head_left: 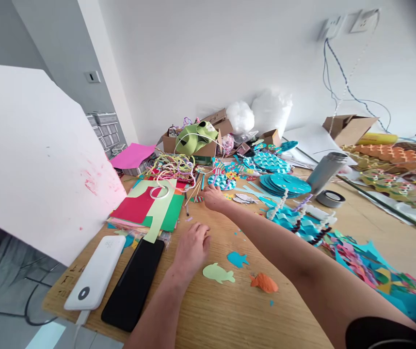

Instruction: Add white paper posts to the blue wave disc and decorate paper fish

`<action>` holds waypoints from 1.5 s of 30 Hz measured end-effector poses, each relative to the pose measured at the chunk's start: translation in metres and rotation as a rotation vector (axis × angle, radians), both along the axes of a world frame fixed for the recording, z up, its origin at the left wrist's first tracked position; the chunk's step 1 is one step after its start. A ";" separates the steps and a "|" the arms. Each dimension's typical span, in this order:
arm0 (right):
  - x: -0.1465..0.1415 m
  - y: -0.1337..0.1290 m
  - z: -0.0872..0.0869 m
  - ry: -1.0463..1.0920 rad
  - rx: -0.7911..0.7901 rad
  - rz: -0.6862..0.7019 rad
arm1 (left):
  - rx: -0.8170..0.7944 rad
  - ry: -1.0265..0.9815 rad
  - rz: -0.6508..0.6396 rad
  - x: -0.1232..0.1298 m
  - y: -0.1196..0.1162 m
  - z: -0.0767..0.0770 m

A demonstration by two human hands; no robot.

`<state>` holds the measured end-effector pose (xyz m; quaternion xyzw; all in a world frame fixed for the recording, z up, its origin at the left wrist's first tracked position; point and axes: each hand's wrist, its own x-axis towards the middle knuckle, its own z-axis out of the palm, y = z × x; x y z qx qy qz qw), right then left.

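Note:
My left hand [194,242] rests on the wooden table with its fingers curled in, and I see nothing in them. My right hand [214,198] is stretched far forward, its fingers bent down and together; what they hold, if anything, is hidden. Just left of its fingertips lies a small red-and-green striped paper piece [196,199]. Closer to me are a light green paper fish [218,273], a blue paper fish [237,259] and an orange paper fish [264,282], lying flat between my forearms. A blue-and-white woven paper disc [221,182] lies just beyond my right hand.
At left lie a white power bank [95,274], a black phone [134,286] and coloured paper sheets [131,204] with a tape roll [159,192]. To the right are stacked blue discs [284,185], a grey flask [327,172] and paper scraps [371,271]. Boxes [169,144] stand behind.

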<state>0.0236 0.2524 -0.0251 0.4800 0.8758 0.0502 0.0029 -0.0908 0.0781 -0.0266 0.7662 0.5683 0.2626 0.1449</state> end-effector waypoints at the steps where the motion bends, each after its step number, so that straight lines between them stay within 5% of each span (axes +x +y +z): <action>1: -0.002 0.001 0.001 0.001 0.002 -0.003 | -0.001 -0.003 0.000 0.000 0.000 0.000; 9: -0.004 -0.002 0.001 -0.062 0.042 -0.003 | -0.007 -0.002 -0.002 -0.001 -0.001 0.002; 18: 0.007 -0.006 -0.002 -0.157 0.180 0.335 | -0.008 0.007 -0.009 -0.001 0.001 0.001; 32: 0.008 0.005 0.000 -0.211 0.204 0.483 | -0.013 -0.016 -0.004 -0.002 0.001 -0.002; 40: 0.000 -0.002 0.015 -0.169 0.162 0.480 | 0.013 -0.010 0.026 -0.003 0.003 -0.003; 45: 0.007 -0.014 0.031 -0.072 0.098 0.369 | 0.070 0.003 0.225 -0.009 0.005 0.001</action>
